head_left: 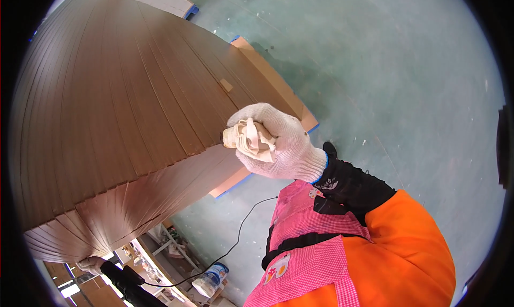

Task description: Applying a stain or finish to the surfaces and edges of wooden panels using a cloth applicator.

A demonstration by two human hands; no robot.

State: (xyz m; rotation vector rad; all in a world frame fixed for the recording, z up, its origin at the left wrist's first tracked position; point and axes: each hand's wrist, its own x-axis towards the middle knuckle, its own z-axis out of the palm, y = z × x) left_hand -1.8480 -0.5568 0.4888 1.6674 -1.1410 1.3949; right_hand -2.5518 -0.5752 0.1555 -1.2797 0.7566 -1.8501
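Observation:
My right hand (289,143), in a white knit glove with a blue cuff edge, is closed around a crumpled cream cloth (256,141). Folds of the cloth stick out between thumb and fingers, and its left end looks brownish. The hand is by the right edge of a large brown film-wrapped stack (123,87); whether the cloth touches the film I cannot tell. At the lower left, my left hand (92,265) is against the lower edge of the wrapped side. Its fingers are small in view and partly hidden.
Cardboard edging (270,74) sticks out beneath the stack on the right. A thin black cable (238,237) runs from my left sleeve to my pink checked apron (305,269). Below stand a blue-and-white tub (211,279) and a cluttered shelf (144,259). The green floor (396,93) spreads right.

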